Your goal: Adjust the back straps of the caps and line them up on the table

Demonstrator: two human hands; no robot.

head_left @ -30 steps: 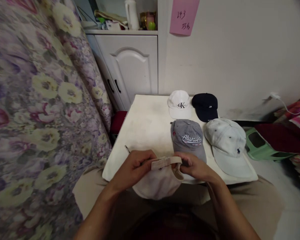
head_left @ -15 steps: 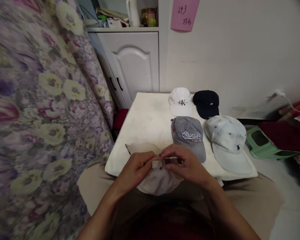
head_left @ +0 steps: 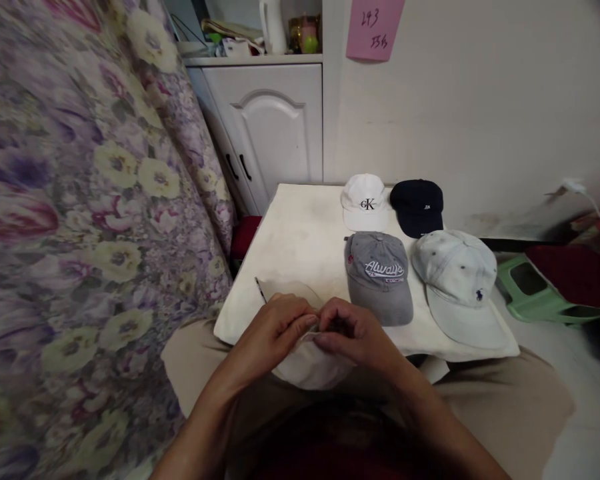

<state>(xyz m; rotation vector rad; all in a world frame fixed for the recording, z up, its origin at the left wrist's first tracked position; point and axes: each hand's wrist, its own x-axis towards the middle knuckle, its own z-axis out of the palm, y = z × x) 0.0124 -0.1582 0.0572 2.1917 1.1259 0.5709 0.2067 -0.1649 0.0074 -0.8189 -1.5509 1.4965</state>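
Note:
A cream baseball cap (head_left: pixel 313 367) lies upside-down-looking over my lap at the table's front edge, its brim pointing away to the left. My left hand (head_left: pixel 285 327) pinches the cap's back strap area, thumb on top. Close beside it, my right hand (head_left: pixel 355 333) grips the same edge with thumb and bent fingers. The fingertips of both hands nearly meet, and they hide the strap's fastening. Just beyond my right hand rests a grey cap (head_left: pixel 380 277) with "Always" lettering.
On the cream-covered table (head_left: pixel 295 227) are a white cap (head_left: pixel 365 200), a navy cap (head_left: pixel 419 207) and a pale blue cap (head_left: pixel 455 287). A floral curtain (head_left: pixel 105 200) hangs at left. A green stool (head_left: pixel 527 293) stands at right, and a white cabinet (head_left: pixel 275 127) behind.
My right hand has moved left along the strap, closer to my left hand, with its fingers more curled. The strap and its buckle, visible before, are now mostly covered.

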